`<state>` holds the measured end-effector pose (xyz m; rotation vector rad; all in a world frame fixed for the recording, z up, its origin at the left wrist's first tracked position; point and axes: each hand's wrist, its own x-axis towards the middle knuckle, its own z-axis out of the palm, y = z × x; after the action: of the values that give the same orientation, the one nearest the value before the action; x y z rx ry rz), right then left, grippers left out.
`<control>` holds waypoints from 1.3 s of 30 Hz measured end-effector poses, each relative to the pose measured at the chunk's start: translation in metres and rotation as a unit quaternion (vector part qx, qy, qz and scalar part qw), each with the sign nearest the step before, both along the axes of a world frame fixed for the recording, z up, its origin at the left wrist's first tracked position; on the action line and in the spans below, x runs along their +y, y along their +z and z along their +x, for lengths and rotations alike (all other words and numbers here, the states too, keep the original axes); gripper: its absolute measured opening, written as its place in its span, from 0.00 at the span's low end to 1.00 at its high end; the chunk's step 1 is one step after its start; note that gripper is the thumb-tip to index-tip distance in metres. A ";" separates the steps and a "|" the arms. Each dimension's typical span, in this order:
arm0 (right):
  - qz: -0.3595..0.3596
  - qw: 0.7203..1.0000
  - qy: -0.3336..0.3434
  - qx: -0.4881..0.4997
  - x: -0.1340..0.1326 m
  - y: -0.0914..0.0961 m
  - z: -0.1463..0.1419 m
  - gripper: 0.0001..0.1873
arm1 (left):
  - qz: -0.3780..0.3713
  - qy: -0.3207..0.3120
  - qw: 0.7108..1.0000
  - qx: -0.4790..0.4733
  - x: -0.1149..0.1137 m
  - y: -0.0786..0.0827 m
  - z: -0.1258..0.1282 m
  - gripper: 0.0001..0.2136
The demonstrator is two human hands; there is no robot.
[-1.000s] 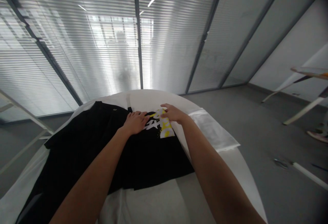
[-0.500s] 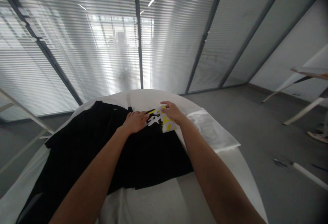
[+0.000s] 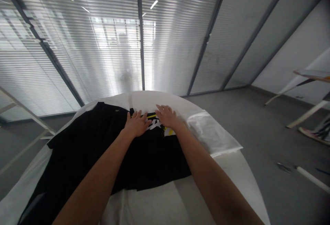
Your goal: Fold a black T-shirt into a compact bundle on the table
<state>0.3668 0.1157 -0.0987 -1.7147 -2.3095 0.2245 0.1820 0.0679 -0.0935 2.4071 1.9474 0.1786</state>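
Note:
A black garment (image 3: 160, 161) with a white and yellow print (image 3: 155, 124) lies on the table, partly folded over. On the left edge of the print my left hand (image 3: 136, 123) rests flat, its fingers spread. My right hand (image 3: 166, 115) lies over the right part of the print, fingers stretched out and hiding some of it. More black cloth (image 3: 90, 139) spreads to the left, partly behind my left forearm. Neither hand grasps anything.
The round white table (image 3: 247, 183) bears a clear plastic bag (image 3: 211, 130) right of the garment. Glass panels with blinds (image 3: 110, 63) stand beyond. A white metal frame (image 3: 25, 111) is at the left; another table (image 3: 313, 75) and a person's shoe (image 3: 313, 135) show at the right.
My right hand has moved left over the print, its fingers now flatter and more stretched. My left hand's fingers have spread. The shoe at the right shows more.

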 end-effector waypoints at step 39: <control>-0.127 0.905 -0.042 0.403 0.025 0.013 0.031 0.16 | 0.029 0.012 0.966 -0.256 0.016 0.018 -0.042 0.09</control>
<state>0.3978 0.1411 -0.0857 -1.4199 -1.6278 1.0374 0.1404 0.0842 -0.0756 2.0839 1.7420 0.7793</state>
